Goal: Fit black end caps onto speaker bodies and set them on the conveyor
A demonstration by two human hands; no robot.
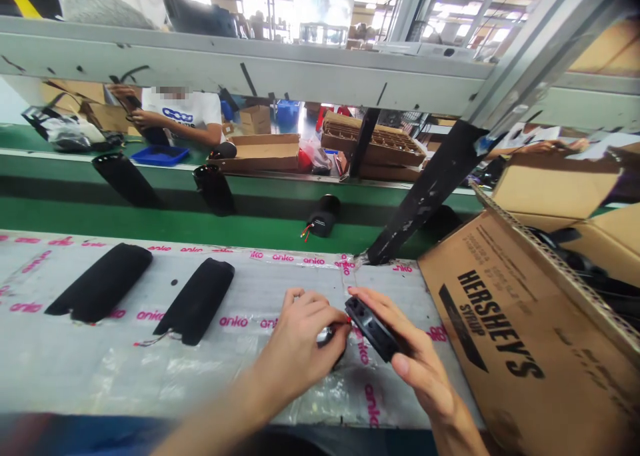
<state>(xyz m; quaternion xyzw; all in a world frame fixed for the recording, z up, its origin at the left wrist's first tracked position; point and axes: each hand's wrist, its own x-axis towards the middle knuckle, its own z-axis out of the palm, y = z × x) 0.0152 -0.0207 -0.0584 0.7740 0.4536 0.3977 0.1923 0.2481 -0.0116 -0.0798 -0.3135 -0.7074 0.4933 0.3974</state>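
My right hand (420, 353) grips a black oblong plastic part (374, 331) along its outer edge, its moulded inner face turned toward my left hand. My left hand (305, 333) is closed in a pinch close to the part's left end. A small red bit (349, 320) shows at those fingertips; what else they hold is mostly hidden. Under the left palm a dark, shiny thing (326, 337) peeks out. Two black fabric-covered speaker-like bodies, a larger one (103, 283) and one (196, 301) with thin wires at its near end, lie farther left on the plastic-covered bench (240, 369).
A large open cardboard box (530, 336) with black parts inside stands at right. A slanted black post (425, 193) rises behind my hands. On the green belt (265, 219) are several black cylinders, one (324, 216) with wires. Across it, a person (183, 119) handles a black piece.
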